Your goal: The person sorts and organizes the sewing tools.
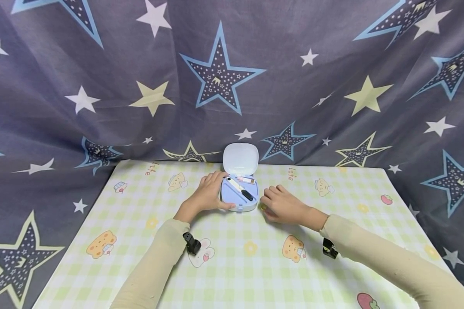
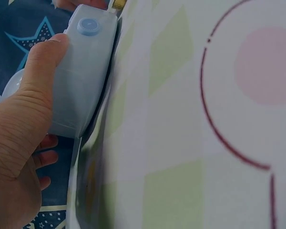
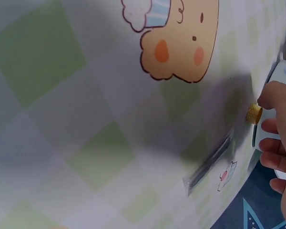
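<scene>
A light blue case (image 1: 239,207) stands on the table with its whitish lid (image 1: 240,159) raised at the back. Inside lie a white pen-shaped tool with a black end (image 1: 239,189) and a small labelled tube (image 1: 245,180). My left hand (image 1: 206,194) grips the case from its left, thumb (image 2: 46,59) along the front wall near a round blue button (image 2: 88,26). Just right of the case, my right hand (image 1: 282,207) has curled fingers and pinches a small gold cylinder (image 3: 254,114) with a textured side. Its fingers partly hide the cylinder.
A thin strip in clear wrapping (image 3: 209,164) lies on the table in the right wrist view. A checked cloth with cartoon prints (image 1: 232,262) covers the table. A dark star-patterned curtain (image 1: 294,107) hangs directly behind the table's far edge.
</scene>
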{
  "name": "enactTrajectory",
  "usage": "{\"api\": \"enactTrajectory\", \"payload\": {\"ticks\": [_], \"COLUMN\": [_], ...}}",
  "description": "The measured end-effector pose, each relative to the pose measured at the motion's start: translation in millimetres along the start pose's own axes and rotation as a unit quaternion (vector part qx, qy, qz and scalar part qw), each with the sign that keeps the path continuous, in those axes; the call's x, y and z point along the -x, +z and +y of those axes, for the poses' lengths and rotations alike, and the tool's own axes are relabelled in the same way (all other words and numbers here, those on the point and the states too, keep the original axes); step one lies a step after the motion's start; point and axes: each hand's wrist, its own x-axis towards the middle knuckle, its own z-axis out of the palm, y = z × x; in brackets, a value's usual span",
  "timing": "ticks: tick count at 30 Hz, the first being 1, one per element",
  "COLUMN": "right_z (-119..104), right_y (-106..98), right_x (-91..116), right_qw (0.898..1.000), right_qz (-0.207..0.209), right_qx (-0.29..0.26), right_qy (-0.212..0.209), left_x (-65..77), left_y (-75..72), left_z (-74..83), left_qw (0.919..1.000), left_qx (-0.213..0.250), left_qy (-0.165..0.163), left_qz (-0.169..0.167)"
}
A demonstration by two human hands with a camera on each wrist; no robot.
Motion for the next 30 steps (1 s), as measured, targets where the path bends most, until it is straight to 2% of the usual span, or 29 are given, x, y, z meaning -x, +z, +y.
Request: {"api": "enactTrajectory", "payload": {"ticks": [19,30], "right_z": [-2.7,-9.0], "right_y": [6.7,0.5], "right_x": [1.1,-4.8], "right_qw": [0.999,0.999], "right_qz": [-0.026,-0.028], "right_qx": [0.015,0.000], "right_qy": [0.012,0.018], "left_x": [1.5,0.8], "left_y": [0.2,1.3], "left_z": [0.4,-1.6], "left_qw": [0.9999,1.0000], "left_qx": [0.005,0.008], "left_qy": [-0.008,-0.005], "left_qz": [-0.005,-0.001]}}
